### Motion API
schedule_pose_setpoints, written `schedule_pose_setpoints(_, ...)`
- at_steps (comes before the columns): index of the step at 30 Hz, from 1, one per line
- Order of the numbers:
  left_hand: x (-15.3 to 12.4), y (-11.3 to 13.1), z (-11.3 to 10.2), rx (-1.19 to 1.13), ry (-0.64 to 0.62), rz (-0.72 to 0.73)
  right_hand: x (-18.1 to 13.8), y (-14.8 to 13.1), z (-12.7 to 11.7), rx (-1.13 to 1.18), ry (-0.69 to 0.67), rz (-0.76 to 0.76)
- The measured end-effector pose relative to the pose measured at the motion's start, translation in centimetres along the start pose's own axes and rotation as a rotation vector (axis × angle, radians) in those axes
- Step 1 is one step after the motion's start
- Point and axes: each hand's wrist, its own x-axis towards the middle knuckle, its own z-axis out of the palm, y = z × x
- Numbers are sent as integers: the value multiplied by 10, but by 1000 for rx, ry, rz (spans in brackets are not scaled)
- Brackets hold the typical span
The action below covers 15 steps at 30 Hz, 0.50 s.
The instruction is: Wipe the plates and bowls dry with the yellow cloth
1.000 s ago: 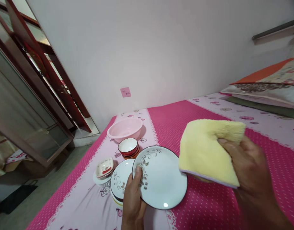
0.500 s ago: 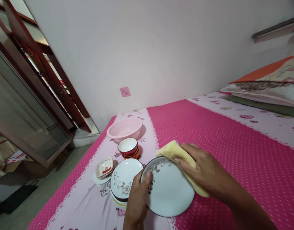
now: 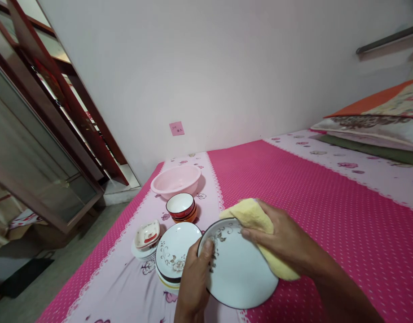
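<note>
Plate (image 3: 242, 273) at lower centre is gripped by left hand (image 3: 195, 278); right hand (image 3: 280, 235) clutches cloth (image 3: 248, 213) at its rim. Likely wiping; next stroke needs steady support.

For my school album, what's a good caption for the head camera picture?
Left hand holds a dark-rimmed floral plate while the right hand holds a yellow cloth against its edge.

Pink note (image 3: 177, 128) on white wall (image 3: 233, 67), pillows (image 3: 384, 128) at far right, perhaps a dark mat (image 3: 24, 277) on the floor (image 3: 94, 227)
</note>
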Motion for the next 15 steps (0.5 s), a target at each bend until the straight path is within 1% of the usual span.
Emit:
schedule_pose_setpoints(2,1,-1,1,-40,-7,2,1,4,1,95,-90,3)
schedule_pose_setpoints(3,1,-1,1,-63,-15,0,1,6,2,132,-112,9)
schedule_pose_setpoints(6,3,1,4,-166,-2,-15,2,15,2,242,-120,51)
schedule_pose_setpoints(9,4,5,6,-267,56,-16,5,24,5,355,-133,98)
schedule_pose_setpoints(12,5,9,10,-325,183,41,10,30,17,416,-90,110)
schedule_pose_setpoints(15,4,10,16,-372,310,114,15,32,39,500,24,133)
